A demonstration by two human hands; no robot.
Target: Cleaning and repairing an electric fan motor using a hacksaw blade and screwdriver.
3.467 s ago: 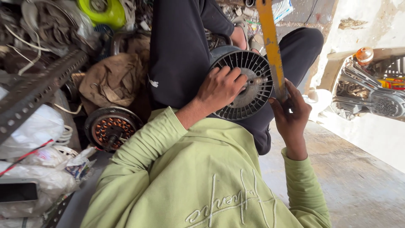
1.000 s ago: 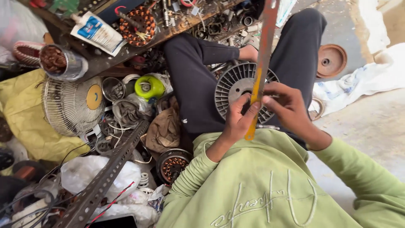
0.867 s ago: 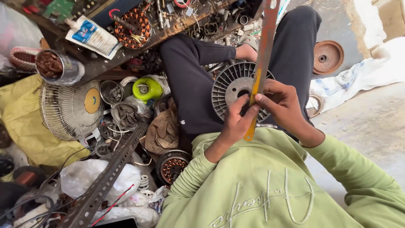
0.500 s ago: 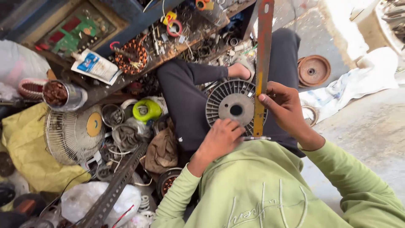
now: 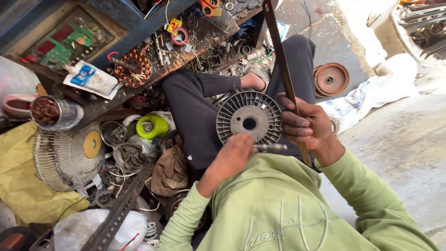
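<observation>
Nearby, metal can (image 5: 58,114) holds rusty copper windings (image 5: 45,109).

Grey finned disc (image 5: 249,117), light green sleeves (image 5: 353,186), black trousers (image 5: 195,111), rust-brown pulley wheel (image 5: 331,79).

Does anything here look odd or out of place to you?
Mostly the clutter. A white fan guard lies loose on yellow sheeting, with metal rings and copper-wound coils scattered about. The finned metal disc rests on the person's lap, left hand touching it, right hand gripping a long metal strip. Nothing looks spilled.
</observation>
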